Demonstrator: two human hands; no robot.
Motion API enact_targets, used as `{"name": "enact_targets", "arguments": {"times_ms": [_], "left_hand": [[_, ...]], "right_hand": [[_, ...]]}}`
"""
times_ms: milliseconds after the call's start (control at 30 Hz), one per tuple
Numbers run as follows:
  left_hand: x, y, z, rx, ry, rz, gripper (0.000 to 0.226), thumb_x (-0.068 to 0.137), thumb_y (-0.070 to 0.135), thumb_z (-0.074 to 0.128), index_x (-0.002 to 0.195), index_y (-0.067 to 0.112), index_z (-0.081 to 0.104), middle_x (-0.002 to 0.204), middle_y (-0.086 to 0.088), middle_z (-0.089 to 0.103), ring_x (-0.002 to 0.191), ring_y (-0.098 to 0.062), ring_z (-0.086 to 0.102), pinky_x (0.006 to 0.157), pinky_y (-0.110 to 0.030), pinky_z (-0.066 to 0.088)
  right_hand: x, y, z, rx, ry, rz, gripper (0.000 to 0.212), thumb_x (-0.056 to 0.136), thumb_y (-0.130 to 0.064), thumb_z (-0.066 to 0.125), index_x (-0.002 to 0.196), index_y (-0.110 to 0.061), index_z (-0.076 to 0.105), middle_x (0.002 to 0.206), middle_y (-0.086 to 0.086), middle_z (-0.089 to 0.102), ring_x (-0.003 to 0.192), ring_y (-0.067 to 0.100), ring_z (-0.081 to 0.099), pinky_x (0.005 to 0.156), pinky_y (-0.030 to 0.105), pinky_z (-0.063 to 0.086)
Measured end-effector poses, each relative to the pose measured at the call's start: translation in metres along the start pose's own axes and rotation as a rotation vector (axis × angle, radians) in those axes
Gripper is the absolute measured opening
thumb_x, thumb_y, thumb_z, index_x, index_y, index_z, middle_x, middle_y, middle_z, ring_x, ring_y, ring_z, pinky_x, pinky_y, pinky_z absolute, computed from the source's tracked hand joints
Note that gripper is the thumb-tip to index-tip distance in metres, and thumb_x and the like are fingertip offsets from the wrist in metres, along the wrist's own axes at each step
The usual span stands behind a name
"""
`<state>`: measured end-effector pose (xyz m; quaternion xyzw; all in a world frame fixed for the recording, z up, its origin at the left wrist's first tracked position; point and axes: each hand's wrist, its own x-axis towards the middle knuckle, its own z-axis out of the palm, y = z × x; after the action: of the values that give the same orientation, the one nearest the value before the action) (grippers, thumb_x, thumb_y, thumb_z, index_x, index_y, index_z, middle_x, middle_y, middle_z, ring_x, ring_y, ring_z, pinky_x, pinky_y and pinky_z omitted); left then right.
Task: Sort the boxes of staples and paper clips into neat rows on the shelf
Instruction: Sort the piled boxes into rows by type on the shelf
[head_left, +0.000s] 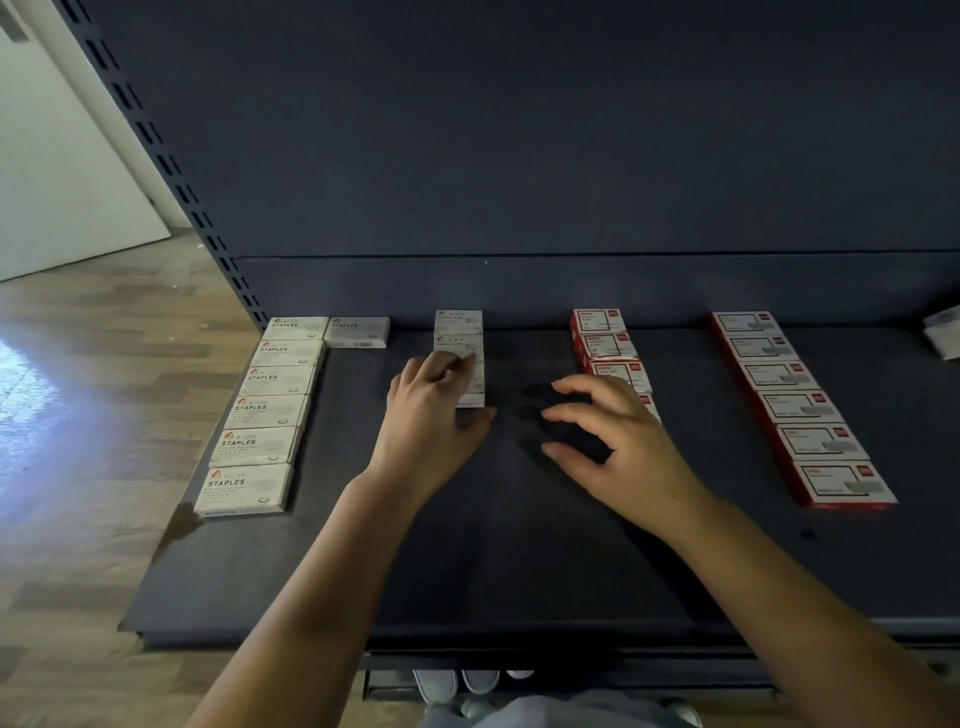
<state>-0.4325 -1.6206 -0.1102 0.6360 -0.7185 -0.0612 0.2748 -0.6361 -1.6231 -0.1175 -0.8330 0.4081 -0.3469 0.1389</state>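
Note:
On the dark shelf (467, 545) lie rows of small boxes. A row of white staples boxes (265, 410) runs front to back at the left, with one more staples box (357, 331) beside its far end. A short row of white paper clip boxes (459, 332) sits in the middle. My left hand (431, 415) grips the nearest boxes of that row, fingers on top and thumb at the front end. A row of red-and-white boxes (608, 345) lies right of centre, its near end hidden by my right hand (608, 436), which hovers with fingers spread. Another red row (795, 405) lies farther right.
A white box (945, 332) lies partly cut off at the right edge. The shelf's back panel (519, 156) rises behind the rows, and a slotted upright (171, 171) stands at the left. Wooden floor (78, 467) shows left of the shelf. Shoes (457, 686) show below the front edge.

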Motion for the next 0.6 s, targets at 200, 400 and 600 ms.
{"name": "enact_targets", "arguments": {"times_ms": [200,400,600], "left_hand": [[0.002,0.049,0.012,0.012,-0.042,0.139,0.058,0.075,0.04,0.055,0.118,0.001,0.062,0.108,-0.01,0.061,0.1,-0.034,0.056,0.087,-0.047,0.047],[0.013,0.117,0.039,-0.01,-0.111,0.22,0.057,0.075,0.041,0.052,0.116,0.003,0.063,0.11,-0.01,0.061,0.099,-0.036,0.057,0.087,-0.048,0.044],[0.03,0.194,0.081,-0.022,-0.196,0.285,0.058,0.077,0.041,0.052,0.119,0.001,0.06,0.109,-0.011,0.06,0.1,-0.035,0.056,0.086,-0.05,0.049]], "right_hand": [[-0.011,0.024,-0.025,-0.025,0.116,0.0,0.035,0.078,-0.034,0.057,0.096,-0.007,0.071,0.113,0.008,0.06,0.111,0.015,0.047,0.094,0.034,0.042],[-0.038,0.068,-0.078,-0.121,0.19,0.042,0.034,0.079,-0.032,0.057,0.095,-0.006,0.071,0.11,0.011,0.061,0.105,0.018,0.05,0.092,0.026,0.04],[-0.077,0.125,-0.141,-0.193,0.252,0.111,0.033,0.077,-0.029,0.058,0.09,-0.002,0.071,0.107,0.015,0.062,0.102,0.019,0.047,0.091,0.02,0.036]]}}
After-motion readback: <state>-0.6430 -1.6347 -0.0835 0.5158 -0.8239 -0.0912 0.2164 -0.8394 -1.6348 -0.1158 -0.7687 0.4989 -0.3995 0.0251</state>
